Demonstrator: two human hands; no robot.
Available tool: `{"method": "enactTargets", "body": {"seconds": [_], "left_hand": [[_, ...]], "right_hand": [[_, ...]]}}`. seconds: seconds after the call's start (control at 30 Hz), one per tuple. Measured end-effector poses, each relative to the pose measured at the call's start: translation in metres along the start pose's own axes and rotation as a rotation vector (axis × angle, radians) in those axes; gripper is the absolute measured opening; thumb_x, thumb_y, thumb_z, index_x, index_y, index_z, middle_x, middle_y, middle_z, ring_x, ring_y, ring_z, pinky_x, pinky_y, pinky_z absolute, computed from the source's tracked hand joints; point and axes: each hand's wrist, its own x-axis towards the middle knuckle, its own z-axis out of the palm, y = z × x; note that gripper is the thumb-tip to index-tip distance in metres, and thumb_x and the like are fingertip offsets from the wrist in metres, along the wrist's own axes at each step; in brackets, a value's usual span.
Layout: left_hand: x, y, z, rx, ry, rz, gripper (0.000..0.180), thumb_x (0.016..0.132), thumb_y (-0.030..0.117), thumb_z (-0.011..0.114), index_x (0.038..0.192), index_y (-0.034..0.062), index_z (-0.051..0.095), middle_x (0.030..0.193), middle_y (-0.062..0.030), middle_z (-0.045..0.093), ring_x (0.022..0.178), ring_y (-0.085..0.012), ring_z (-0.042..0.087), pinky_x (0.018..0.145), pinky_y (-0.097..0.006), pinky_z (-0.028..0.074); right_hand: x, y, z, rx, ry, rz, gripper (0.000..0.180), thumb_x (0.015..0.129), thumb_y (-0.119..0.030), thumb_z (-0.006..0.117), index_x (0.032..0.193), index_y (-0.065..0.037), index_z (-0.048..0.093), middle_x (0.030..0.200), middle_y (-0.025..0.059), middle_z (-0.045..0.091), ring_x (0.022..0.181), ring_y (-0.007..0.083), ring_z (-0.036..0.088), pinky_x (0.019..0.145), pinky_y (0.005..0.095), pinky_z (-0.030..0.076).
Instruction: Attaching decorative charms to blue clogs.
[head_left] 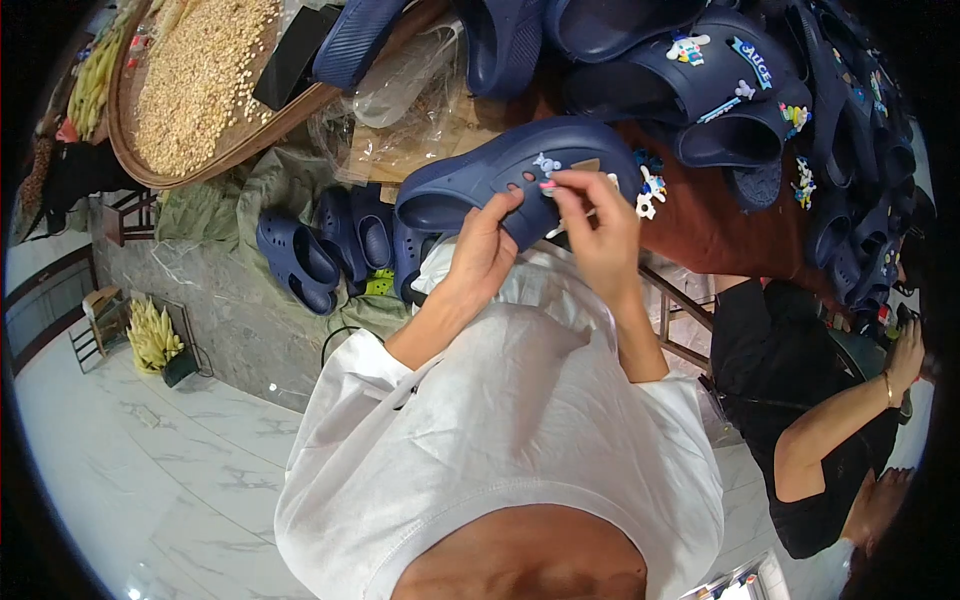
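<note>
A navy clog (462, 172) with round holes lies sideways in front of my chest. My left hand (482, 252) grips its near edge, the thumb pressed on the upper near the holes. Between the thumb and forefinger of my right hand (602, 232) is a small pink shoe charm (547, 186), held against the perforated part of the clog. Just above it a pale blue charm (546, 163) sits on the same upper. To the right of my right hand, white and blue charms (651, 190) lie on the reddish-brown tabletop (700, 240).
Navy clogs (690, 75) with charms crowd the far right; more clogs (297, 255) are at the left. A round tray (122, 120) of pale grains and a clear plastic bag (400, 85) lie beyond. Another person's arm (840, 430) is at the right.
</note>
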Motion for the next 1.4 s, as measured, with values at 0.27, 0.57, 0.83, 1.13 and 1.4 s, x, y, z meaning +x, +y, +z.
{"method": "enactTargets", "body": {"seconds": [0.27, 0.57, 0.83, 1.13, 1.4], "left_hand": [[-0.007, -0.008, 0.008, 0.080, 0.020, 0.131, 0.025, 0.089, 0.011, 0.063, 0.112, 0.0025, 0.058, 0.108, -0.0061, 0.064, 0.102, -0.0154, 0.062, 0.090, -0.030, 0.050], [0.000, -0.012, 0.005, 0.129, 0.020, 0.183, 0.033, 0.088, 0.009, 0.066, 0.117, 0.0018, 0.054, 0.113, -0.0067, 0.061, 0.103, -0.0147, 0.060, 0.089, -0.029, 0.049], [0.006, -0.016, 0.002, 0.195, 0.060, 0.261, 0.030, 0.087, 0.011, 0.066, 0.115, 0.0061, 0.055, 0.108, -0.0036, 0.063, 0.097, -0.0133, 0.062, 0.084, -0.028, 0.051], [-0.001, 0.004, -0.008, 0.166, 0.194, 0.236, 0.044, 0.084, 0.012, 0.067, 0.123, 0.0028, 0.049, 0.115, -0.0079, 0.059, 0.105, -0.0183, 0.059, 0.090, -0.033, 0.050], [0.005, 0.002, -0.012, 0.146, 0.248, 0.224, 0.045, 0.083, 0.012, 0.068, 0.123, 0.0025, 0.050, 0.115, -0.0086, 0.059, 0.103, -0.0192, 0.060, 0.090, -0.033, 0.051]], "right_hand": [[0.005, 0.007, 0.016, -0.268, 0.021, -0.152, 0.007, 0.084, -0.007, 0.065, 0.090, -0.003, 0.065, 0.084, 0.0088, 0.063, 0.072, 0.0240, 0.061, 0.065, 0.0333, 0.047], [0.003, 0.016, 0.016, -0.265, 0.053, -0.229, 0.008, 0.082, -0.006, 0.067, 0.090, -0.003, 0.067, 0.085, 0.0082, 0.062, 0.075, 0.0226, 0.063, 0.067, 0.0324, 0.049], [0.002, 0.018, 0.021, -0.185, 0.050, -0.148, 0.009, 0.080, -0.002, 0.066, 0.089, -0.003, 0.066, 0.084, 0.0092, 0.061, 0.081, 0.0262, 0.061, 0.071, 0.0347, 0.048], [-0.016, 0.018, 0.003, -0.095, 0.095, -0.149, 0.017, 0.081, 0.003, 0.064, 0.096, -0.003, 0.067, 0.089, 0.0089, 0.061, 0.079, 0.0223, 0.062, 0.068, 0.0312, 0.049], [0.003, 0.058, -0.039, -0.264, 0.214, 0.000, 0.013, 0.086, -0.006, 0.062, 0.098, -0.004, 0.067, 0.086, 0.0087, 0.060, 0.074, 0.0193, 0.062, 0.066, 0.0296, 0.048]]}}
